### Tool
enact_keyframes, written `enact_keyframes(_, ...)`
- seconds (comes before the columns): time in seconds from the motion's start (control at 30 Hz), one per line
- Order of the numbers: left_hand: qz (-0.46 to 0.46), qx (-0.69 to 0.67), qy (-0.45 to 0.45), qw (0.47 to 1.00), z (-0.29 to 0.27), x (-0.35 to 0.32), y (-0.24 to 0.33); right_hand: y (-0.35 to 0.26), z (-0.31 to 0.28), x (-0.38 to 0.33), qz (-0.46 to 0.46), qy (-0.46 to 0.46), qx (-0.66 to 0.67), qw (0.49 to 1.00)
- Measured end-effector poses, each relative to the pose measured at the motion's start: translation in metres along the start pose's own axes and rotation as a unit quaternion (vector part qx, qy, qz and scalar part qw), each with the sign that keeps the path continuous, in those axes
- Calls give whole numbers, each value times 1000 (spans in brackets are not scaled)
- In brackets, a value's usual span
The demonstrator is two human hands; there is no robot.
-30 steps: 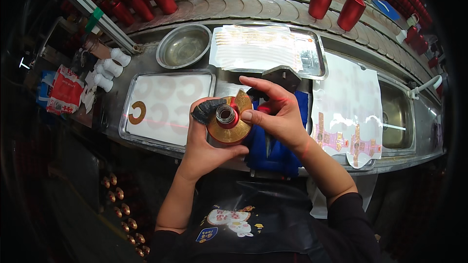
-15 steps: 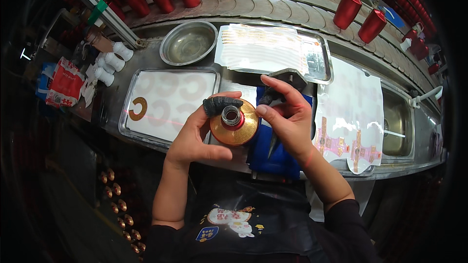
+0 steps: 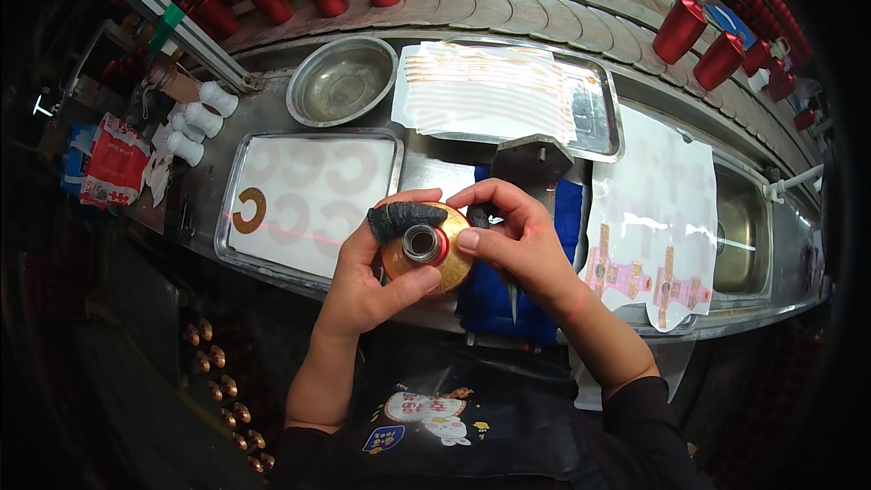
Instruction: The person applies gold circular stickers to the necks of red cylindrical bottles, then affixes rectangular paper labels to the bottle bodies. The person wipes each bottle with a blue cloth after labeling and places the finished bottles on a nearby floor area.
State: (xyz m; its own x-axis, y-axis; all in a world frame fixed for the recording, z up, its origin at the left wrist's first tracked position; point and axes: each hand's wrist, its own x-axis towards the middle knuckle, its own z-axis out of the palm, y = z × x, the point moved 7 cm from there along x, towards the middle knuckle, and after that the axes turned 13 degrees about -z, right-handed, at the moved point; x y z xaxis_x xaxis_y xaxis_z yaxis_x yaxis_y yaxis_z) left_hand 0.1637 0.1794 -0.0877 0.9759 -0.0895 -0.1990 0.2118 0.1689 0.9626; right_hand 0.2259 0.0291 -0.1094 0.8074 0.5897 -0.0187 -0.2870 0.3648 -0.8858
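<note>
Upright between my hands is a bottle (image 3: 396, 260) with a gold shoulder, a red collar and an uncapped threaded neck. My left hand (image 3: 363, 283) wraps its left side, thumb near the neck; a dark knitted finger sleeve covers one finger lying behind the neck. My right hand (image 3: 519, 240) has its thumb pressed on the gold shoulder's right edge and its forefinger curled behind. Something dark sits among the right fingers. A slim pointed metal tool (image 3: 513, 304) sticks out below that hand, over a blue cloth (image 3: 481, 308); whether it is held cannot be made out.
A tray (image 3: 227, 163) at left bears a white sheet with one gold C-shaped sticker (image 3: 249, 210). Behind are a steel bowl (image 3: 340, 82) and label sheets (image 3: 490, 91). At right lie more label sheets (image 3: 649, 200) beside a sink (image 3: 744, 254). Red bottles (image 3: 680, 30) stand on a conveyor (image 3: 508, 9).
The bottle has shifted slightly left and down. My left thumb has come onto its shoulder, and my right thumb and forefinger have closed in on its edge. Red bottles on the conveyor moved right.
</note>
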Motion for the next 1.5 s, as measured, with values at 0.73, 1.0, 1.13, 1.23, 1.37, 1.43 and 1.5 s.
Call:
enact_keyframes(0.73,2,-27,-17,999,3,-1,-5,-42,22,-52,-174,46,-282,942)
enact_keyframes(1.0,3,0,3,1000,4,-2,0,-75,-3,4,-266,56,-394,878)
enact_keyframes(1.13,-5,3,5,1000,2,-3,-2,-80,20,-15,-329,-13,-378,865)
enact_keyframes(1.23,12,12,-7,1000,1,-2,1,-67,-8,-7,-207,107,-415,879)
enact_keyframes(1.37,-3,22,-11,1000,1,-2,-2,-71,5,-9,-340,-55,-428,835)
enact_keyframes(1.43,-27,12,-16,999,0,-1,-5,-74,-12,-9,-290,22,-487,824)
enact_keyframes(1.5,-19,10,-31,999,-1,0,-4,-86,-3,-15,-351,-27,-499,792)
